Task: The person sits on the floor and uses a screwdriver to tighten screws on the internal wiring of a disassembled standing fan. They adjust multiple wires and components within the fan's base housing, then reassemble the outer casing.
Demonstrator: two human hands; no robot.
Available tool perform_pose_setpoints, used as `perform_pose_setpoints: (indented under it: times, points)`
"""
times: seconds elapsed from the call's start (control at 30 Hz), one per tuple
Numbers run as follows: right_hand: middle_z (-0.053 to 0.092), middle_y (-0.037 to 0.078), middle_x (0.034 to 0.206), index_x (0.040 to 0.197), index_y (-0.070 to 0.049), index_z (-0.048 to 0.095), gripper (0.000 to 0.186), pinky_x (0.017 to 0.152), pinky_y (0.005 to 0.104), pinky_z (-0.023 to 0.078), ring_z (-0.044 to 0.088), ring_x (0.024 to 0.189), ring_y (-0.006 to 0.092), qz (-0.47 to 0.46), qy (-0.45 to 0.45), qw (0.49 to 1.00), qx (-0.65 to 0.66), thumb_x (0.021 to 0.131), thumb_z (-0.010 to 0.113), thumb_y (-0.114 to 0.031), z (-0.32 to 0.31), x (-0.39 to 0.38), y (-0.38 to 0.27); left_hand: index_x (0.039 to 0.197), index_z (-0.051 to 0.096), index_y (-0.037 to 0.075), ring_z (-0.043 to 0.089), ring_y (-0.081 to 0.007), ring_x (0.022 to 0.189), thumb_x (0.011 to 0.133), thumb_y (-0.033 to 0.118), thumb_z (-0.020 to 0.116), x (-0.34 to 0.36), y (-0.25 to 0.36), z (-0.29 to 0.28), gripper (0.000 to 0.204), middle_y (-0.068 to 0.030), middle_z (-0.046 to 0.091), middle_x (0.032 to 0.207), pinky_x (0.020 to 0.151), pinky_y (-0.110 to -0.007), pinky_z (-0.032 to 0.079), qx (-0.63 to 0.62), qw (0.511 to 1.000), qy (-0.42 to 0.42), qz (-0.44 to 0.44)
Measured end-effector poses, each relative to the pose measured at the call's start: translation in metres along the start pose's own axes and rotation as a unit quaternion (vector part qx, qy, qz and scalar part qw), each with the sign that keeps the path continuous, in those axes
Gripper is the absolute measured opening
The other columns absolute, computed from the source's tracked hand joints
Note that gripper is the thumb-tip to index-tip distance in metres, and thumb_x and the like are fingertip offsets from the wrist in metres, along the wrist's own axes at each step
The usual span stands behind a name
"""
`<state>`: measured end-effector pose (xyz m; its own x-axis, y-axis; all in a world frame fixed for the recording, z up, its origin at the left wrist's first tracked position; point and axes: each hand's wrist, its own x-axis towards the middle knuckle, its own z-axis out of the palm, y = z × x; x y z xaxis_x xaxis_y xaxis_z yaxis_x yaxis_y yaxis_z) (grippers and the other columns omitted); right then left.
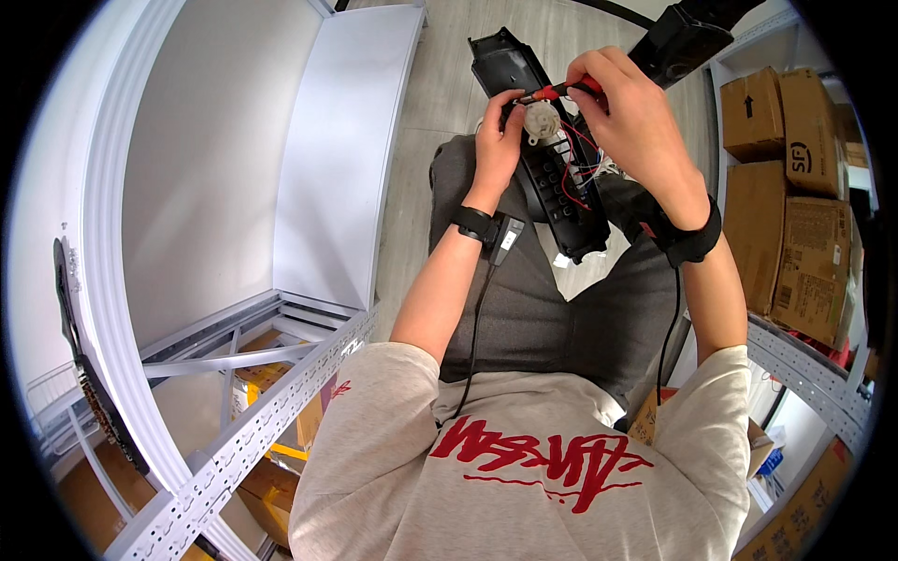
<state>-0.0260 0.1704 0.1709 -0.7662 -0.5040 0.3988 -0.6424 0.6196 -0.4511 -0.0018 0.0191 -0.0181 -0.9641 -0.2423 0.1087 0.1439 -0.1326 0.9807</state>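
Observation:
An opened black plastic housing (559,220) rests across my lap, with a row of round dark parts inside. Near its upper middle sits an off-white round motor-like part (541,122). Thin red and white wires (582,168) run loosely along the housing's right side. My right hand (629,107) is closed around a red-and-black screwdriver (561,92), which points left toward the off-white part. Beside that part, my left hand (500,140) pinches the housing's edge between thumb and fingers, close to the screwdriver tip. The exact contact of the tip is hidden by the left fingers.
A white shelf panel (337,150) stands at the left, above a perforated metal frame (253,421). Cardboard boxes (781,224) are stacked on a rack at the right. A black object (683,42) juts in at the upper right. Cables (479,323) hang from both wristbands.

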Motion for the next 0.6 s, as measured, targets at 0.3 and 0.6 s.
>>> perform_pose_setpoints:
  times: [0.3,0.6]
  points:
    - [0.062,0.013,0.091,0.099,-0.006,0.062,0.014,0.069,0.0396,0.053,0.065,0.079,0.0332,0.013,0.027,0.999,0.012,0.087,0.068,-0.004,-0.004,-0.003,0.005,0.120,0.062,0.007,0.056,-0.0112,0.091,0.106,0.020,0.054,0.000,-0.002,-0.001,0.021,-0.0026,0.066,0.106,0.082,-0.027,0.047,0.025,0.999,0.040,-0.020]
    - [0.064,0.010,0.090,0.098,-0.003,0.065,0.014,0.070,0.0304,0.052,0.065,0.076,0.0222,0.084,0.053,0.994,0.040,0.086,0.072,-0.001,-0.040,-0.047,-0.001,0.124,0.060,0.007,0.051,-0.0129,0.110,0.108,0.026,0.052,-0.002,0.019,0.000,0.026,-0.0033,0.060,0.122,0.097,-0.027,0.040,0.000,0.996,0.076,-0.040]
